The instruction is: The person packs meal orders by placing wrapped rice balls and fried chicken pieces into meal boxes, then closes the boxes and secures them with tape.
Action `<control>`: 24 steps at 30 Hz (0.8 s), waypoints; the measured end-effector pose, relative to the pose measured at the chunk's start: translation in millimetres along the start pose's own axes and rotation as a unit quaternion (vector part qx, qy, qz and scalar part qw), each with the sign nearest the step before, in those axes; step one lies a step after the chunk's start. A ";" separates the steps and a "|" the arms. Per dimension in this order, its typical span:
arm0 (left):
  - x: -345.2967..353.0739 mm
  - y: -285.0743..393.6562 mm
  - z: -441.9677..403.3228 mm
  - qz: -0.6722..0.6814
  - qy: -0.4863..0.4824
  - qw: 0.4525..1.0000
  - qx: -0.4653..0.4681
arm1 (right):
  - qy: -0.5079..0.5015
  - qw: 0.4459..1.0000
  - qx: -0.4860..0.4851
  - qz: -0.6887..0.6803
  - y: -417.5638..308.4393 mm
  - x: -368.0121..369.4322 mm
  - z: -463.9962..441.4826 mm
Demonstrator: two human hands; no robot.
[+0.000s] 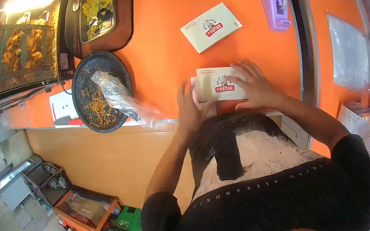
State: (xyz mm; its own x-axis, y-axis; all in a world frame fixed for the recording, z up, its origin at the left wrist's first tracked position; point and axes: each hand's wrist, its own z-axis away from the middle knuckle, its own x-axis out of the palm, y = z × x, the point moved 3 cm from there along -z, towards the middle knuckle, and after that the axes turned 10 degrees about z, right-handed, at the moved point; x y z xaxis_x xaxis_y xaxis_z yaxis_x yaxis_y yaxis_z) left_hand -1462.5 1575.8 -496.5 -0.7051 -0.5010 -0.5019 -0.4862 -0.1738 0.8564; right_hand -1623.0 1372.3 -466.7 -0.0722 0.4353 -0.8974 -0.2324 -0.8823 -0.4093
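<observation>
A cream cardboard food box [212, 81] with a red "Paman" chicken logo lies at the front edge of the orange counter, between my two hands. My left hand [189, 109] grips its left end, where a pale side flap shows beside the fingers. Over the right end lies my right hand [259, 86], its fingers bent across the lid and the thumb at the near edge. The underside of the box is hidden. Farther back on the counter sits a second box [204, 40] of the same print, closed and slightly turned.
To the left stands a dark round pan [124, 72] with orange crumbs and a crumpled plastic bag [117, 94]. Behind it are a tray of yellow food [99, 7] and a lit display case [20, 50] of fried pieces. A purple tape dispenser [275, 8] stands back right.
</observation>
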 end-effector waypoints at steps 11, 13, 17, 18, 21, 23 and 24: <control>9.0 -64.7 51.2 -0.164 -0.154 0.973 0.051 | -0.014 0.995 -0.036 0.096 3.4 14.4 -66.7; 10.4 -72.3 55.0 -0.197 -0.132 0.971 0.035 | -0.011 0.994 -0.067 0.090 6.9 -20.1 -73.0; 1.7 -84.3 40.7 -0.232 -0.051 0.971 -0.019 | 0.034 0.984 -0.125 0.123 12.9 -83.7 -102.1; 0.8 -89.0 31.1 -0.231 -0.047 0.972 -0.015 | 0.032 0.981 -0.132 0.137 18.0 -93.2 -115.4; -6.0 -96.7 -4.0 -0.241 -0.007 0.970 -0.026 | -0.003 0.971 -0.134 0.197 45.1 -88.2 -157.8; -4.6 -100.0 -27.2 -0.243 0.004 0.970 -0.022 | -0.027 0.966 -0.125 0.223 51.6 -83.4 -171.3; -3.5 -103.6 -40.2 -0.247 0.010 0.969 -0.021 | -0.053 0.962 -0.115 0.244 49.9 -82.1 -177.3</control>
State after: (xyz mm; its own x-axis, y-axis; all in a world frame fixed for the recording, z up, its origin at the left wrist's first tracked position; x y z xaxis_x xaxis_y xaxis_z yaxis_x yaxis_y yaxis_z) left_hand -1388.8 1561.5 -578.5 -0.3804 -0.3643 -0.8500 -0.7405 -0.4307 0.5160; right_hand -1456.6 1260.8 -442.6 -0.2192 -0.0350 -0.9750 0.0738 -0.9971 0.0192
